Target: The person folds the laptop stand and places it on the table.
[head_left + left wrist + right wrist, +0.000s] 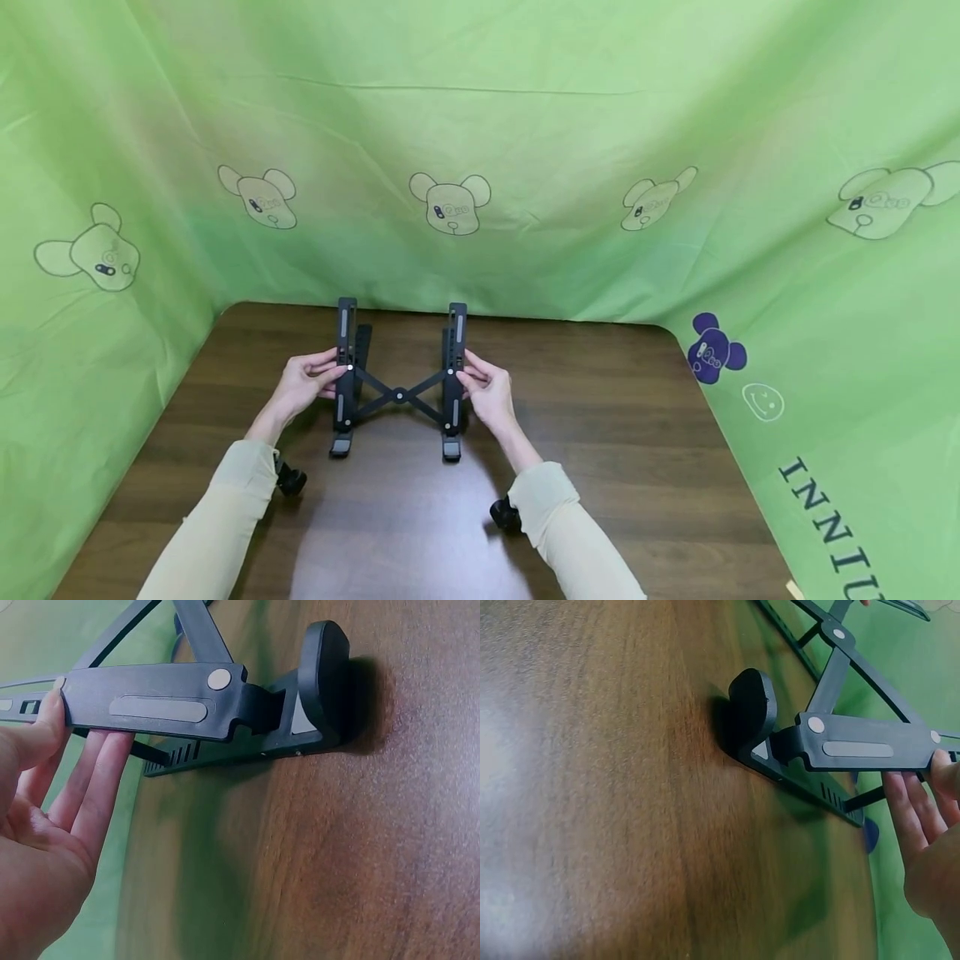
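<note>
A black folding laptop stand (pixel 400 396) stands unfolded on the table, its two side arms joined by crossed bars with a central pivot. My left hand (pixel 306 385) grips the left side arm, thumb on top and fingers beneath, as the left wrist view shows on that arm (pixel 165 701). On the other side, my right hand (pixel 489 392) pinches the right side arm; in the right wrist view the thumb lies on the arm (pixel 862 746) and the fingers reach under it. Both upper arms are raised over their base rails. Upturned lips show at the front ends.
The brown wooden table (pixel 600 433) reaches to a green curtain (pixel 450 125) printed with bear heads, behind and on both sides. Black wrist devices (pixel 291 479) hang below each cuff. A small pale object lies at the table's right front edge.
</note>
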Demonstrator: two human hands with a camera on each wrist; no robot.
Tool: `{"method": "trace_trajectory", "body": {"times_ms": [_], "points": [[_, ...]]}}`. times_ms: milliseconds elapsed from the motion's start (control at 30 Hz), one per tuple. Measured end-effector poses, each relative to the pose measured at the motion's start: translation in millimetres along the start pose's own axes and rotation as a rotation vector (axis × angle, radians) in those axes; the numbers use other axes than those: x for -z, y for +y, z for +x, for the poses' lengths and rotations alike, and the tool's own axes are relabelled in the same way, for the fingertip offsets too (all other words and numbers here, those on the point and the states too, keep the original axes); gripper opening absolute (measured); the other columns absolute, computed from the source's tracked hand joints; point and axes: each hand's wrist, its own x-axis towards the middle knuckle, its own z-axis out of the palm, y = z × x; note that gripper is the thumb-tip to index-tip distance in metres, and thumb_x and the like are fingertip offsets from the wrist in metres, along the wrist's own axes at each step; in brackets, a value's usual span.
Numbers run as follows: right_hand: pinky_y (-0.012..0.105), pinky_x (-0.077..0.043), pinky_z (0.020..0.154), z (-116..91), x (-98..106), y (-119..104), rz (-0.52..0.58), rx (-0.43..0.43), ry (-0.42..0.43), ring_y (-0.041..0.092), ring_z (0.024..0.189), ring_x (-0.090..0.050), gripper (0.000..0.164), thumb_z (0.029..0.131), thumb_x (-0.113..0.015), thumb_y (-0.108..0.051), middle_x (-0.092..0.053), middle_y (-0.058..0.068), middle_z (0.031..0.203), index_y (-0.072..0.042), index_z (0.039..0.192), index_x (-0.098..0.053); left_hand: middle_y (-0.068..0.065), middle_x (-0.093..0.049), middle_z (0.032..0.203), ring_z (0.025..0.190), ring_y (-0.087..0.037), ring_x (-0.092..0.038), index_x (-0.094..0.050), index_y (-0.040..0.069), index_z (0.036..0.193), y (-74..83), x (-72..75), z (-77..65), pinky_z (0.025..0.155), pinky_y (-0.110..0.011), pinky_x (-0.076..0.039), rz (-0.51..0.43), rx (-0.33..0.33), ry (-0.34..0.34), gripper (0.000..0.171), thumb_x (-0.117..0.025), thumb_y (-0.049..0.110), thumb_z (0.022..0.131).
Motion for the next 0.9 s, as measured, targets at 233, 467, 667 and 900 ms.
{"method": "trace_trajectory", "body": {"times_ms": [233,467,667,900], "points": [[0.025,-0.066,0.062,-1.0,1.1,1.0,-0.001,0.004,0.01,0.047,0.084,-0.081,0.041,0.099,-0.07,0.013,-0.076,0.041,0.115,0.011,0.14,-0.068,-0.041,-0.057,0.141,0.07,0.001,-0.075,-0.041,-0.013,0.16,0.2,-4.6,-0.5,0.069,-0.022,-0.067,0.008,0.006,0.003,0.056,-0.061,-0.001,0.11],[0.022,-0.065,0.062,-1.5,4.1,-2.2,-0.011,-0.008,0.019,0.046,0.086,-0.081,0.039,0.1,-0.07,0.013,-0.075,0.041,0.118,0.012,0.139,-0.068,-0.042,-0.056,0.143,0.072,0.002,-0.074,-0.041,-0.012,0.161,3.1,-8.5,0.8,0.069,-0.021,-0.066,0.014,-0.003,-0.002,0.056,-0.061,-0.001,0.11],[0.044,-0.07,0.068,-1.9,7.5,-3.0,-0.026,-0.012,0.024,0.04,0.083,-0.081,0.039,0.1,-0.07,0.013,-0.074,0.041,0.119,0.013,0.138,-0.068,-0.041,-0.056,0.142,0.07,0.002,-0.074,-0.041,-0.011,0.161,5.2,-11.9,2.7,0.068,-0.02,-0.066,0.022,-0.004,0.0,0.055,-0.061,-0.001,0.11],[0.042,-0.07,0.07,-3.9,10.9,-1.2,-0.045,-0.022,0.032,0.05,0.094,-0.081,0.039,0.1,-0.07,0.011,-0.073,0.041,0.123,0.013,0.139,-0.068,-0.04,-0.057,0.141,0.07,0.002,-0.074,-0.042,-0.011,0.161,6.1,-17.2,4.8,0.066,-0.021,-0.066,0.02,0.006,-0.003,0.056,-0.062,-0.001,0.11]]}}
